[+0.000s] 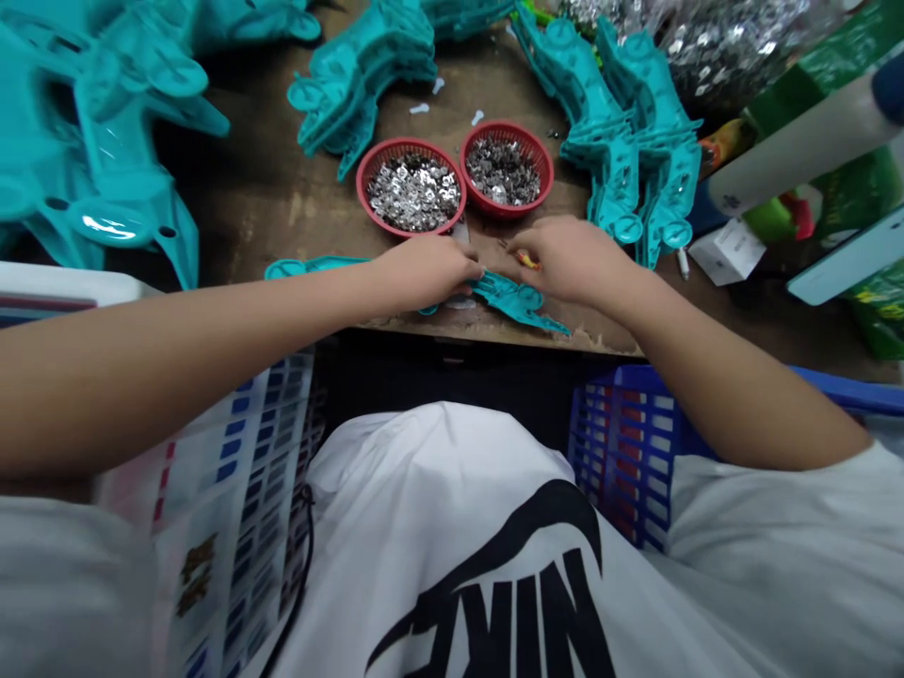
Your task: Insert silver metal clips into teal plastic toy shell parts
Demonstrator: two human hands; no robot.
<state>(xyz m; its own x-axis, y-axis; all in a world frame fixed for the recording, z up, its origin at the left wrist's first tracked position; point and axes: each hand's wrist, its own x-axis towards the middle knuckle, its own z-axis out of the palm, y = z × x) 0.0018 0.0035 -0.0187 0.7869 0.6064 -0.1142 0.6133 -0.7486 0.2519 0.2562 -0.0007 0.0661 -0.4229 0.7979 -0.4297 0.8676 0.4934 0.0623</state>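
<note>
A teal plastic part lies along the table's front edge, its middle covered by my hand. My left hand is closed over it, fingertips pinched at its upper edge; whether a small piece is also between them is hidden. Just to the right, my right hand is closed around a small red-and-yellow handle, most of which the fingers hide. Behind both hands stand two red baskets, the left basket and the right basket. Small shiny metal clips fill the left one, and darker metal pieces fill the right.
Stacked teal parts stand at the left, back and right. A bag of metal pieces, a white box and a light-blue phone-like slab are at right. A blue crate sits below the table.
</note>
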